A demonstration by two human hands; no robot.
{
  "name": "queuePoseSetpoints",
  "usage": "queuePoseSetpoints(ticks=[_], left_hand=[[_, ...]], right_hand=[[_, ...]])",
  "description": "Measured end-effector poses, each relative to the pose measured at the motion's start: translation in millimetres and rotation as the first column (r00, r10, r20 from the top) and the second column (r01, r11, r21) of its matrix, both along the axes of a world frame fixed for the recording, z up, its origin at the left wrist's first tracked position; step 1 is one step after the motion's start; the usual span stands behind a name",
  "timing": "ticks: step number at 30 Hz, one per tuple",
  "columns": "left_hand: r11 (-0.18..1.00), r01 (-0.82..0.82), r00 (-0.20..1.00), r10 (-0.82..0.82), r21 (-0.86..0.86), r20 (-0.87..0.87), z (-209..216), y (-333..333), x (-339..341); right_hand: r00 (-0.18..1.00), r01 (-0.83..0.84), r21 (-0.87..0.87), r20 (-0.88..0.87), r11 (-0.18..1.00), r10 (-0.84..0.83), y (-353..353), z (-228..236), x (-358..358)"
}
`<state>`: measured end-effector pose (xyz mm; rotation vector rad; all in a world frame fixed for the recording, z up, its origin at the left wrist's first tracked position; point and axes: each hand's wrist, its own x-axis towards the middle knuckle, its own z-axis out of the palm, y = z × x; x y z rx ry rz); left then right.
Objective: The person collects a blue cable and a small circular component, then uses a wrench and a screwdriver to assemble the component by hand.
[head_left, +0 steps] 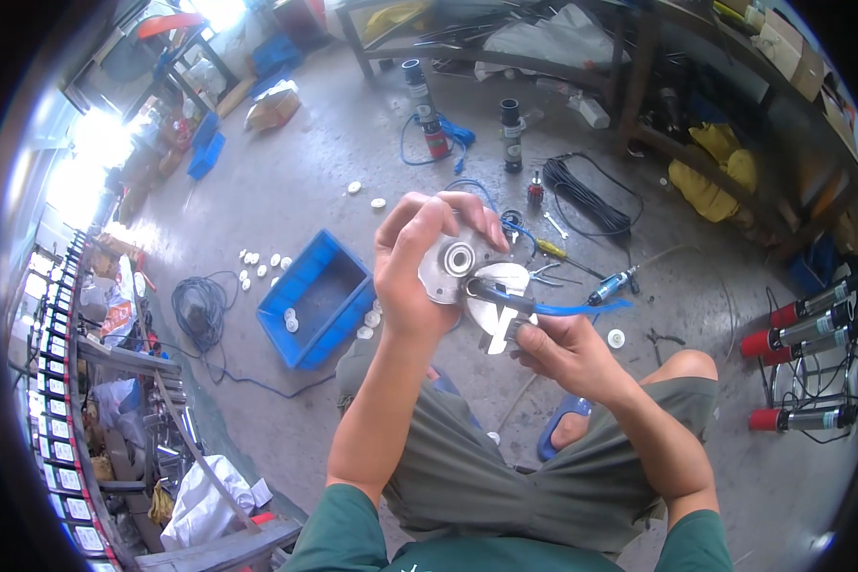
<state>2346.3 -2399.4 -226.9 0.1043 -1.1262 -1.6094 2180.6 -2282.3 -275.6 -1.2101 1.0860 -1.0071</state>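
In front of me my left hand [412, 257] is closed round the rim of a round grey metal end cap [439, 278]. A ring-shaped bearing [459, 258] sits in the middle of its face. Beside it, my right hand [574, 355] pinches a white and silver piece [491, 324] with a dark part across it, close to or touching the end cap. A blue strand [582, 308] runs rightward from the dark part; whether it is wire or bristles I cannot make out.
A blue bin [300, 348] holding a few white discs stands at left. Several pump-like cylinders stand ahead, near a coiled black cable [589, 205], a yellow-handled screwdriver [553, 250], pliers [548, 275] and a blue tool [608, 288]. More red-ended cylinders [801, 334] lie right. Shelving borders the left.
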Motion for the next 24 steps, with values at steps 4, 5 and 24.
queuePoseSetpoints(ticks=[4, 5, 24], left_hand=[[0.994, -0.113, 0.994, 0.113, 0.002, -0.002, -3, 2, -2], [0.992, -0.121, 0.992, 0.122, 0.019, -0.022, -3, 3, -1], [0.844, -0.196, 0.963, 0.262, 0.499, -0.066, -3, -48, 7]], right_hand=[[0.993, -0.011, 0.043, 0.115, 0.999, 0.006, 3, -4, 12], [0.984, -0.012, 0.094, 0.18, 0.995, -0.006, 6, -4, 18], [0.839, -0.122, 0.412, 0.528, 0.903, -0.127, 17, 6, 29]])
